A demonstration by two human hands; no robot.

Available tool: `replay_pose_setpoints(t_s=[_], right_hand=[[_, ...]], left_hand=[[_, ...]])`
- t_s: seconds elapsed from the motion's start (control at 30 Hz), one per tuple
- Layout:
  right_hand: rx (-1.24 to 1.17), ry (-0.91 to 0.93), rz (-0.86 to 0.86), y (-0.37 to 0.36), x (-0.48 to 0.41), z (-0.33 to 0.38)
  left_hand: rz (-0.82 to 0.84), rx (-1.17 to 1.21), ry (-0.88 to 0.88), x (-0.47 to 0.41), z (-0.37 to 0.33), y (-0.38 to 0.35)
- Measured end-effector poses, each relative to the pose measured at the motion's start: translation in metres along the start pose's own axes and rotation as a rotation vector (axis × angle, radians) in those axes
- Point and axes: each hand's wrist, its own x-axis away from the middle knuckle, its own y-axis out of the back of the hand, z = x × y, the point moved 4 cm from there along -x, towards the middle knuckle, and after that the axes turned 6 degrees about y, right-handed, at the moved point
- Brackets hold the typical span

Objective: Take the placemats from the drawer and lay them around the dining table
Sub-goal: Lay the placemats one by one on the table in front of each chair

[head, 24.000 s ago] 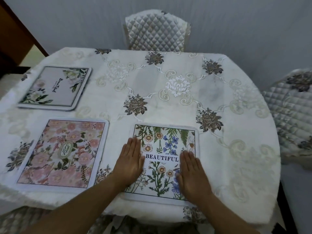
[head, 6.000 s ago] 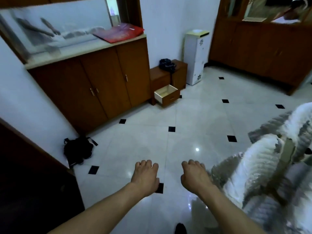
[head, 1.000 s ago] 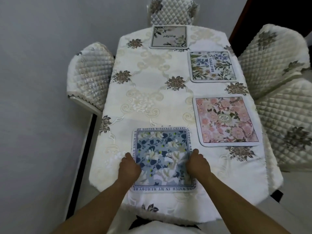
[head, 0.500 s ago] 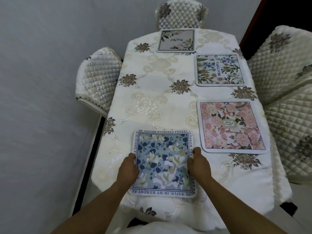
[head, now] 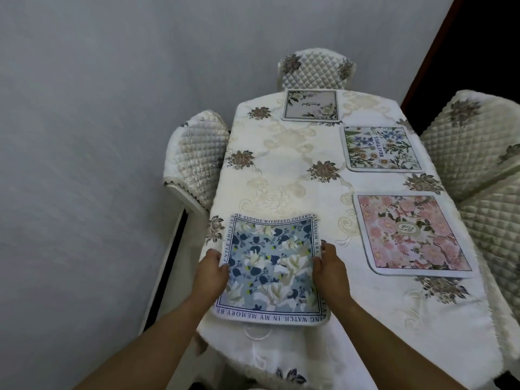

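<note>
A blue floral placemat [head: 271, 267] with lettering round its border lies at the near end of the dining table [head: 284, 170]. My left hand [head: 211, 270] grips its left edge and my right hand [head: 329, 267] grips its right edge. Three more placemats lie flat on the white cloth: a pink floral one [head: 410, 235] at the right, a wildflower one marked BEAUTIFUL [head: 381, 149] beyond it, and a pale grey one [head: 311, 105] at the far end.
Quilted chairs stand at the far end [head: 315, 73], the left side [head: 194, 156] and the right side [head: 472, 153]. A grey wall runs close along the table's left. A dark doorway [head: 478, 46] is at the upper right.
Both hands have stayed on the blue placemat's sides and shifted it a little on the near end of the table. The camera has tilted slightly; the other mats have not moved.
</note>
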Motion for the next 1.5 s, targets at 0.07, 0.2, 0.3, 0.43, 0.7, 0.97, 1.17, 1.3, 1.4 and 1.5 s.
replay_pose_setpoints(t_s=[0.07, 0.2, 0.3, 0.43, 0.7, 0.97, 1.17, 1.3, 1.4, 1.5], right_hand=[[0.028, 0.003, -0.046, -0.018, -0.004, 0.026], [0.048, -0.015, -0.101, -0.064, -0.005, 0.083], [0.055, -0.022, -0.121, -0.104, -0.006, 0.128], [0.038, -0.016, -0.149, -0.14, -0.009, 0.176], [0.044, -0.028, -0.189, -0.162, -0.058, 0.216], [-0.001, -0.103, -0.229, -0.189, -0.139, 0.229], [-0.005, -0.157, -0.347, -0.174, -0.181, 0.228], [-0.002, -0.233, -0.452, -0.171, -0.205, 0.225], [0.004, -0.308, -0.547, -0.17, -0.215, 0.228], [0.018, -0.42, -0.666, -0.173, -0.219, 0.231]], left_hand=[[0.016, 0.062, 0.003, -0.011, 0.016, 0.025], [-0.016, 0.08, -0.035, -0.033, 0.054, 0.086], [-0.014, 0.101, -0.058, -0.054, 0.08, 0.136], [-0.03, 0.085, -0.068, -0.083, 0.103, 0.187], [-0.019, 0.09, -0.104, -0.16, 0.087, 0.222], [0.002, 0.073, -0.101, -0.249, 0.047, 0.242], [0.057, 0.017, -0.22, -0.314, -0.017, 0.238], [0.118, -0.04, -0.341, -0.363, -0.053, 0.225], [0.186, -0.058, -0.441, -0.403, -0.081, 0.214], [0.3, -0.09, -0.531, -0.441, -0.111, 0.201]])
